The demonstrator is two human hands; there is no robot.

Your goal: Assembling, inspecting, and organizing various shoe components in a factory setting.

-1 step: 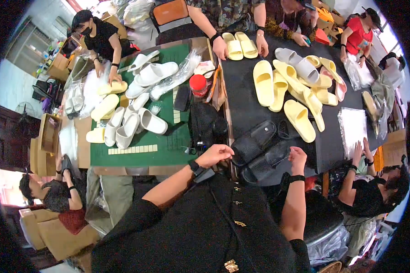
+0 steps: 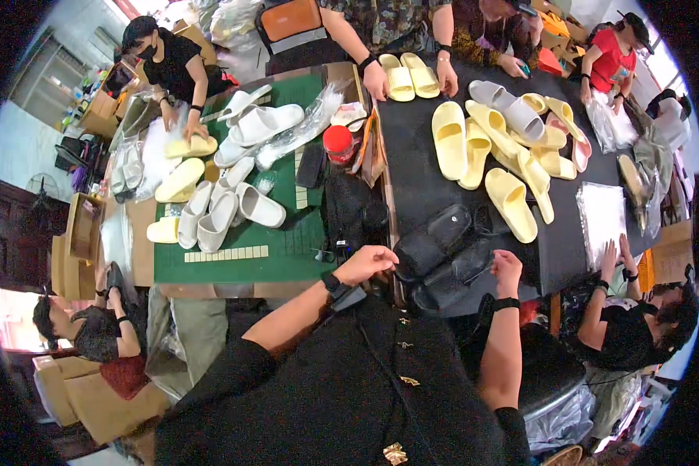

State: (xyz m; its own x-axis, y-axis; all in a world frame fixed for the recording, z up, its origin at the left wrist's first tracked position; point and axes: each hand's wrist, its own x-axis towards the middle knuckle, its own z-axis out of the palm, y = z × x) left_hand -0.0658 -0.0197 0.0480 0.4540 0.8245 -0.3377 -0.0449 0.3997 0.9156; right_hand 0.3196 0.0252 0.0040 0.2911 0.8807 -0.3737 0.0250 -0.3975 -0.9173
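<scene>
A pair of black slippers (image 2: 435, 242) lies on the dark tabletop right in front of me, toes pointing away and to the right. My left hand (image 2: 367, 264) is closed in a pinch, its fingertips at the left edge of the pair. On the pair's other side, my right hand (image 2: 507, 273) is closed too, with its fingers curled in. Whatever either hand holds, if anything, is too small or dark to make out. Just beyond lie several yellow slippers (image 2: 511, 206) in a loose heap with a grey slipper (image 2: 506, 111).
Left of me, a green mat (image 2: 287, 260) carries several pale grey slippers (image 2: 261, 206), a red-lidded jar (image 2: 338, 144) and a black bag (image 2: 349, 210). Plastic bags (image 2: 600, 225) lie at right. Co-workers stand around; one across from me handles yellow slippers (image 2: 400, 81).
</scene>
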